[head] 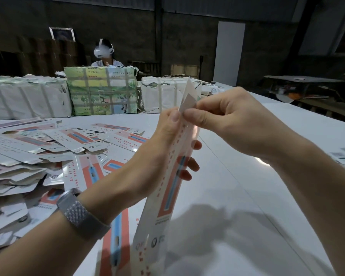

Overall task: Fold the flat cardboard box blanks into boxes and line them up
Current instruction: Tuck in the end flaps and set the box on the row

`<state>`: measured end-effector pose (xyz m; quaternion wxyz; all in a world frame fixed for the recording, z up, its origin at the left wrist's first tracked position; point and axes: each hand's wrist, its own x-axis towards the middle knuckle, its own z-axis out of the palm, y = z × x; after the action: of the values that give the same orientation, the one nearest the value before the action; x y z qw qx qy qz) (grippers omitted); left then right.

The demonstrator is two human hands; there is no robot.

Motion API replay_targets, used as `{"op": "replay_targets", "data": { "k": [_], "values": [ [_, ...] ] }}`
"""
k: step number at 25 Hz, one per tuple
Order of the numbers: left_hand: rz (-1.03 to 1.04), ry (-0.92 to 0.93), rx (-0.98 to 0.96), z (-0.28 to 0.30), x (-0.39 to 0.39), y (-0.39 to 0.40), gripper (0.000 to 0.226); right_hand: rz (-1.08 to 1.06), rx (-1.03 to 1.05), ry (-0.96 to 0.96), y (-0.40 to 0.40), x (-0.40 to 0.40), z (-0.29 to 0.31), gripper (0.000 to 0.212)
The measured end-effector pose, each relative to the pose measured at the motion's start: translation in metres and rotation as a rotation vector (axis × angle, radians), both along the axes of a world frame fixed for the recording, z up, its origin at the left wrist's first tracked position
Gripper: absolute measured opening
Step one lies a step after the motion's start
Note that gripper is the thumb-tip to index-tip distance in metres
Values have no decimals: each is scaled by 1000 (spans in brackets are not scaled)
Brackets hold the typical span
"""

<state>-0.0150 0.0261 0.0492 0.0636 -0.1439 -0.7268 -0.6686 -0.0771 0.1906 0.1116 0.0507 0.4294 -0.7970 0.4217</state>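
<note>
White table (247,196), long, runs away from the camera. Far end: three strapped bundles (100,92) side by side. Left of centre: loose pile of flat blanks (38,148), overlapping, not squared. No finished boxes visible in a row.

Box in hand (173,176): long narrow carton, held near upright above the table, between both hands, lower end toward the camera.

Left hand (159,148): wrapped round the middle of the box, thumb on the near face, fingertips showing past the far edge. Watch (78,212) on that wrist.

Right hand (227,120): thumb and forefinger pinch the top flap (188,100).

Risks (judgement): the flap may crease off its score line if pushed at an angle. A tight left-hand grip could flatten the tube, so the flap would not tuck. A loose grip on glossy card could let the box slip.
</note>
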Motion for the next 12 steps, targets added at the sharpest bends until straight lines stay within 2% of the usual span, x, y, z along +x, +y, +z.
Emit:
{"op": "replay_targets", "data": {
  "k": [5,7,10,12],
  "values": [
    [-40,46,46,8,8,5,71,29,-213,26,-5,8,1,35],
    [-8,68,34,7,7,8,75,21,-287,73,-8,13,1,36],
    [72,135,13,3,9,15,64,-26,-379,170,-17,21,-7,33],
    [108,163,-4,2,10,14,61,-35,-423,167,-23,26,-13,28]
  ]
}}
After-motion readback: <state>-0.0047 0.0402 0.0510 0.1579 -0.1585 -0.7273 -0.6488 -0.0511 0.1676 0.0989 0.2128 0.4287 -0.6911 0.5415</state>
